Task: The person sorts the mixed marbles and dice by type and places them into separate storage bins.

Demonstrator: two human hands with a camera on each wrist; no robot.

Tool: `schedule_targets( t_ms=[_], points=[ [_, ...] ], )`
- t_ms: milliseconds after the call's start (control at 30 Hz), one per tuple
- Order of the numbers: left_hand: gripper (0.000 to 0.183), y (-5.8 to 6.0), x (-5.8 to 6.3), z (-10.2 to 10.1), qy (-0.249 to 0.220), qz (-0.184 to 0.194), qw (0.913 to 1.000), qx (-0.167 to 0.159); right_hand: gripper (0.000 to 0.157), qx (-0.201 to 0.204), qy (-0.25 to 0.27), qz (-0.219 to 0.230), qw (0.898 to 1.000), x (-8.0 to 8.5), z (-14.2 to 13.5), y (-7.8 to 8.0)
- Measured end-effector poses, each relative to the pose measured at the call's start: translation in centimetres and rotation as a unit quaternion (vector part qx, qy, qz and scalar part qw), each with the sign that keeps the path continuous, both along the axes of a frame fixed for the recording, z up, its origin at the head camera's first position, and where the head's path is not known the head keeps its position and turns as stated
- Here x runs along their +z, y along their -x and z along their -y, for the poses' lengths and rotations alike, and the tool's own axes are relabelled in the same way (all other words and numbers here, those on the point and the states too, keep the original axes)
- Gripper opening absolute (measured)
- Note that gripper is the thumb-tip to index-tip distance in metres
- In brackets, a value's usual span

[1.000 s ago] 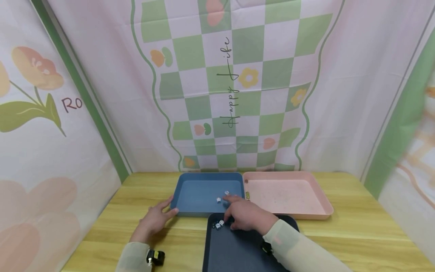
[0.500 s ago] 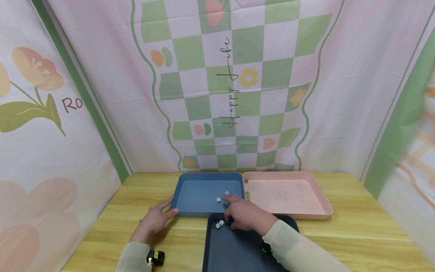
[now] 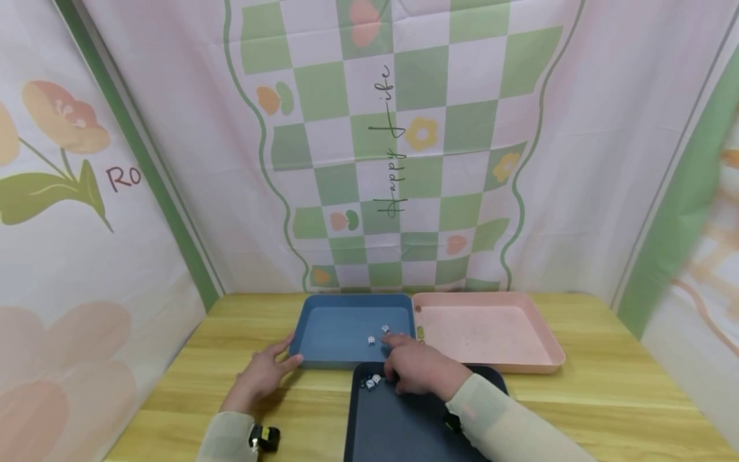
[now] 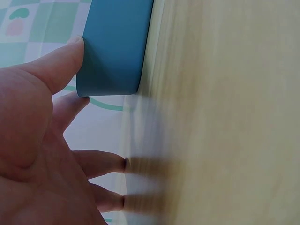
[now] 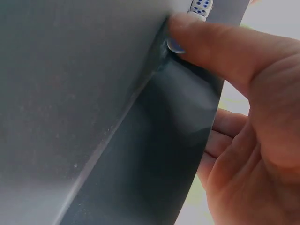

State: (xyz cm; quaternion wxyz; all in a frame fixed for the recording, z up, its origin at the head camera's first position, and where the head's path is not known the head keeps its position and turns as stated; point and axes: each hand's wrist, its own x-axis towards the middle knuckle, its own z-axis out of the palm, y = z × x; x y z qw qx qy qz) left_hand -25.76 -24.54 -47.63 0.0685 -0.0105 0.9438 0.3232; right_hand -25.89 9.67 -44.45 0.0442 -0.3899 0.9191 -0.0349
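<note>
My left hand (image 3: 263, 375) is at the near-left corner of the blue tray (image 3: 335, 330). Its thumb and index fingertip touch that corner in the left wrist view, the other fingers spread apart. My right hand (image 3: 424, 367) straddles the back wall of the dark tray (image 3: 387, 427). In the right wrist view its thumb (image 5: 220, 44) lies inside that wall, other fingers behind it, beside a white die (image 5: 201, 7) with blue dots. Its index finger extends over the blue tray, close to white dice (image 3: 371, 341). More white dice (image 3: 371, 384) lie in the dark tray's back-left corner, beside small dark pieces.
A pink tray (image 3: 491, 330) adjoins the blue one on the right. Along its left wall lie a small brown piece (image 3: 418, 309) and a yellow-green piece (image 3: 420, 332). The trays stand on a wooden table (image 3: 606, 385), with a printed curtain (image 3: 369, 160) behind.
My right index fingertip has drawn back very slightly from the dice in the blue tray. My left hand, the trays and the dice stay in place.
</note>
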Motion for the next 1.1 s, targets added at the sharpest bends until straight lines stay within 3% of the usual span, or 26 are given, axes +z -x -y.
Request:
schedule_targets(
  t_ms=[567,1100],
  points=[
    [0.068,0.17,0.09,-0.01,0.007,0.002,1.0,0.001,0.014,0.006,0.006,0.006,1.0,0.26,-0.07,0.19],
    [0.069,0.24,-0.19,0.08,0.011,0.007,0.9999,0.002,0.008,0.0,0.084,0.086,0.993,0.92,-0.63,0.83]
  ],
)
